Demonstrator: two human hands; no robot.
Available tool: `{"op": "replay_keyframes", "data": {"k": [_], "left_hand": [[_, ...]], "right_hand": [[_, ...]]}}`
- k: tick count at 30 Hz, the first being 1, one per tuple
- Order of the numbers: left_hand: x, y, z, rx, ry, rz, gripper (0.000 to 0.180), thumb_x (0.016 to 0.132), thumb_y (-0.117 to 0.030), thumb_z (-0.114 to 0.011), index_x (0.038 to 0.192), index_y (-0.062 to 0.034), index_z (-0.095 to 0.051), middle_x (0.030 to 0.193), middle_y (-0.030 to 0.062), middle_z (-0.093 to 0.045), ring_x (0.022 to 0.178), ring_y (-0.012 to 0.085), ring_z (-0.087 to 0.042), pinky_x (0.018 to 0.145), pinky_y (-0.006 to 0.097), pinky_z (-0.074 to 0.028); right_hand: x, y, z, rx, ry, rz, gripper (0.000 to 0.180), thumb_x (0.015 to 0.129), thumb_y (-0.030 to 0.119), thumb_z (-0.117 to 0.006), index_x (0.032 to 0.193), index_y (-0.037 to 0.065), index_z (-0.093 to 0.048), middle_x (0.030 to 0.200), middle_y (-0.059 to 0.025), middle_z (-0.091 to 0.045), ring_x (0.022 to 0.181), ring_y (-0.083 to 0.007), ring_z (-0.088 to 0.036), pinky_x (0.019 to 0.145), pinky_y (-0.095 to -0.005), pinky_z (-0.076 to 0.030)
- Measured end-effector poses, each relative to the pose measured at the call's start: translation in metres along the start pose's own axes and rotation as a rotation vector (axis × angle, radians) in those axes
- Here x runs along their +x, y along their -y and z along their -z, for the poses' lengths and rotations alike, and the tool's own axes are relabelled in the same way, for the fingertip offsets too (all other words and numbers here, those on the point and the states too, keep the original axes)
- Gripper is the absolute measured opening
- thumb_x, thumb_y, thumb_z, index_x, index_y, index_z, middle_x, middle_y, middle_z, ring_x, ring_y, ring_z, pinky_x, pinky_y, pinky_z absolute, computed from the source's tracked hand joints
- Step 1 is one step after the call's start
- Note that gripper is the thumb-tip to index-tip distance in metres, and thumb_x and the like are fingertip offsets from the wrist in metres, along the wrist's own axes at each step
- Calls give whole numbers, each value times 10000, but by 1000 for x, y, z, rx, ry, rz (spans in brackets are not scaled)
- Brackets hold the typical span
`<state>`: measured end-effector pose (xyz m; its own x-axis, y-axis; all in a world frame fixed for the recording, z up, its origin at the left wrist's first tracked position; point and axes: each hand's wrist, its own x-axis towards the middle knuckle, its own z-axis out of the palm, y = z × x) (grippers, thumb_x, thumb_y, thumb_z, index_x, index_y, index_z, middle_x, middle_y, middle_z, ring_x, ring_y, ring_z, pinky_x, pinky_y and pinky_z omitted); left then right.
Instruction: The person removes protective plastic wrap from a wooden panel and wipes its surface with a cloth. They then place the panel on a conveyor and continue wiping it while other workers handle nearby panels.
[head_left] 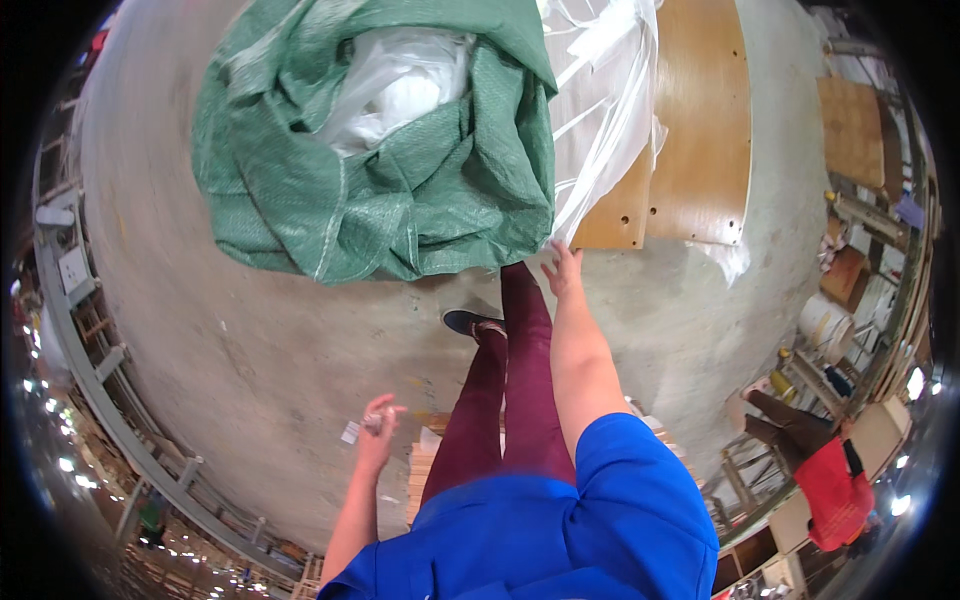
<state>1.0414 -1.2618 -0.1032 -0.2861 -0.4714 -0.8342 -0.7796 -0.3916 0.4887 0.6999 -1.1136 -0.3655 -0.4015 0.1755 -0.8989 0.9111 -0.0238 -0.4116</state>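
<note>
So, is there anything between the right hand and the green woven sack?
Nothing visible. The right hand reaches the lower edge of the green woven sack, beside the clear plastic sheet; whether they touch, I cannot tell.

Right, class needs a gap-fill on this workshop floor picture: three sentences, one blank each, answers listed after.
1. The woven sack lying on the concrete floor is ____ in colour.
2. The right hand reaches toward the edge of the sack, while the left hand pinches a small ____ tool.
3. Under the clear plastic sheet lie flat ____ panels.

Missing words: green; metal; wooden
</note>
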Motion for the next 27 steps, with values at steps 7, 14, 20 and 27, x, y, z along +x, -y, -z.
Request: {"op": "replay_keyframes", "data": {"k": [7,14,20,27], "left_hand": [[11,2,-25,97,167,95,328,925,-322,-468,1101,-57,-548,946,39,-617,901,132,-565,738,288,-459],[64,-66,-33,-155,70,91,453,912,-411,-462,1181,-48,-499,1158,96,-509,1099,212,-453,819,386,-465],[145,-140,-56,-410,223,94,519,886,-491,-457,1248,-118,-460,1364,86,-280,1235,354,-278,880,520,-425],[224,-166,-38,-668,-188,168,451,891,-323,-490,1302,-175,-377,1310,27,-387,1080,227,-476,806,402,-477]], "right_hand": [[25,-17,5,-257,291,-48,348,772,341,-661,987,91,-550,832,-77,-606,715,-231,-580,700,-397,-463],[12,32,73,-580,98,538,222,848,289,-575,760,85,-567,651,9,-511,577,-87,-479,489,-252,-418],[18,175,73,-400,3,508,210,808,309,-609,891,116,-604,716,28,-502,637,-84,-483,511,-260,-427],[72,288,-37,-523,-3,546,439,749,347,-647,1085,67,-608,1430,-69,-255,747,-171,-560,524,-304,-447]]}}
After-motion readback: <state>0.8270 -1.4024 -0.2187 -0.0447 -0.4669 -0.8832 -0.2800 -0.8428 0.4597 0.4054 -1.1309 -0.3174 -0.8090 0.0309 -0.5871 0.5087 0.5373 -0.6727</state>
